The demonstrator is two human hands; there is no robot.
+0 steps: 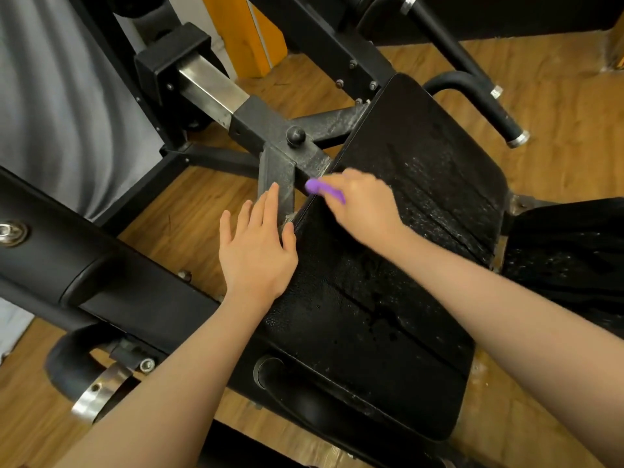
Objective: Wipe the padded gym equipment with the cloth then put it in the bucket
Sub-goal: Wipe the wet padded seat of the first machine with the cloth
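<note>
The right hand (363, 204) grips the purple cloth (322, 189) at the wet pad's (398, 251) upper-left edge, mid-frame; the left hand (256, 244) rests open beside it. The bunched cloth could snag the frame (280, 153) or skip droplets. No bucket is visible.

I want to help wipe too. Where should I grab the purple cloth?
Grab the purple cloth by the bunched end poking out past the right hand, coming from the left over the metal frame. Only that end shows; the fingers cover the rest.
</note>
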